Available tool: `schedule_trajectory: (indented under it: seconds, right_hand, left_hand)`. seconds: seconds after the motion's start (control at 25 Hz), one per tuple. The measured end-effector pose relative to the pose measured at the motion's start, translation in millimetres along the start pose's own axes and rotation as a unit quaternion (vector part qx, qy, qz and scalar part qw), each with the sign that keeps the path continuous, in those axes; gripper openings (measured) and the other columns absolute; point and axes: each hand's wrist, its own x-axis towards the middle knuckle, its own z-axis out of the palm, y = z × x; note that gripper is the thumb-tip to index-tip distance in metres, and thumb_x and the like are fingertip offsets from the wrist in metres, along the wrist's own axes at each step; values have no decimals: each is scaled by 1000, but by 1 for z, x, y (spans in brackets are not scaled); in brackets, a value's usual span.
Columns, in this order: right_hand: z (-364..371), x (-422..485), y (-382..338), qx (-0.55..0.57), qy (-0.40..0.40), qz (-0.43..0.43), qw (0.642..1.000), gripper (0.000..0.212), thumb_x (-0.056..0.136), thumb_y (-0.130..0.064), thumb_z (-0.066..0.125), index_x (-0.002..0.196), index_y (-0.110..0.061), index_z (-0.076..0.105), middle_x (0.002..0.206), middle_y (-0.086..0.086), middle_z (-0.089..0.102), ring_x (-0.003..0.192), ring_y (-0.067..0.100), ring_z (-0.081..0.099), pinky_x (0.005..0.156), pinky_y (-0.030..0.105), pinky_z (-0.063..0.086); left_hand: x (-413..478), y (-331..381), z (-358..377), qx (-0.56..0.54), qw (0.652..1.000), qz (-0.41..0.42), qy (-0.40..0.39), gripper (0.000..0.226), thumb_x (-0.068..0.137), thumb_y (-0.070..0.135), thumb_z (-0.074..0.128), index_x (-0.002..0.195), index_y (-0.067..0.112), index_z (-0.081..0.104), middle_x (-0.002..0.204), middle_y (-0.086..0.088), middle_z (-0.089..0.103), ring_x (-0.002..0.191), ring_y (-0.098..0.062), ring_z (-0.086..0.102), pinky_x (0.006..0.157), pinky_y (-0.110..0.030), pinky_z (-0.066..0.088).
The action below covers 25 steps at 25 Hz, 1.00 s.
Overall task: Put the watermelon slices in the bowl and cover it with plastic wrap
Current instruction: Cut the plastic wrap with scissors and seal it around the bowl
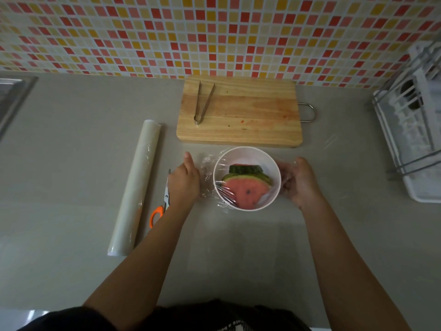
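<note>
Watermelon slices (248, 189) are in the bowl (247, 148), mid-counter by the cutting board's (250, 111) near edge, with plastic wrap (205, 168) already over the rim; tucking the sides looks left to do. Left hand (185, 181) presses film flat-fingered on one side. Right hand (301, 183) is opposite, fingers blurred under film, so I can't tell its grip.

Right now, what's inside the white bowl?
Watermelon slices, red with green rind, lie in the bowl under clear plastic wrap. They hide the bowl's bottom, and any pieces underneath cannot be seen.
</note>
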Motion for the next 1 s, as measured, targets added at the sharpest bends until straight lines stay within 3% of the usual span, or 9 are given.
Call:
schedule_trajectory:
  seconds: [0.12,0.2,0.32,0.4,0.48,0.6,0.72,0.84,1.0]
  right_hand:
    - [-4,3,-5,-66,-12,14,998,72,89,-56,17,62,-27,76,53,-3,67,54,11,63,55,20,44]
    - [-3,5,-7,-90,-24,15,996,68,87,-65,27,63,-22,74,53,-6,65,49,7,61,54,22,44]
    - [-1,9,-8,-76,-24,7,997,46,89,-54,43,74,-19,69,55,-7,66,51,8,62,55,25,44]
    - [1,11,-10,-74,-6,-1,997,38,91,-44,48,72,-16,67,50,-7,63,44,7,58,46,21,42]
    - [2,13,-11,-73,21,-22,997,32,92,-35,51,68,-17,63,43,-9,56,38,5,50,40,19,36]
    - [7,18,-11,1,52,-30,998,32,95,-29,46,67,-20,57,46,-8,46,36,4,41,36,18,31]
    - [7,20,-12,-21,66,-27,997,40,95,-49,38,77,-20,59,54,-5,48,35,3,44,40,21,34]
    - [-2,14,-13,-64,-30,15,997,67,84,-72,29,73,-19,67,50,-4,57,43,11,50,45,22,37]
    - [-6,9,-13,-138,-16,-23,990,35,87,-43,57,75,-14,71,59,2,62,53,18,55,48,22,42]
  left_hand:
    - [12,15,-8,0,997,72,5,53,101,38,28,95,1,65,98,-20,68,93,-35,61,80,-37,45]
    - [22,31,-6,-42,991,98,-79,51,101,40,30,99,5,68,103,-15,69,96,-30,62,86,-37,46]
    - [32,46,2,-26,966,75,-245,60,98,54,26,99,14,71,101,-5,69,93,-20,62,87,-34,45]
    - [39,47,5,-30,954,58,-292,56,96,57,31,85,19,71,86,1,69,79,-13,61,77,-31,45]
    - [41,49,6,-90,946,41,-309,43,96,46,44,71,17,62,68,3,61,61,-10,56,67,-28,44]
    - [42,52,8,-138,945,48,-291,37,98,36,47,67,16,51,65,1,55,55,-7,54,60,-26,46]
    - [41,51,10,-118,951,58,-280,38,98,42,41,83,11,57,86,-8,66,74,-19,62,69,-35,51]
    - [44,49,6,-114,950,30,-288,53,95,54,37,92,11,66,85,-3,69,73,-15,64,61,-25,50]
    - [47,49,1,-107,939,66,-320,38,93,43,54,76,14,70,73,1,69,63,-9,61,61,-23,48]
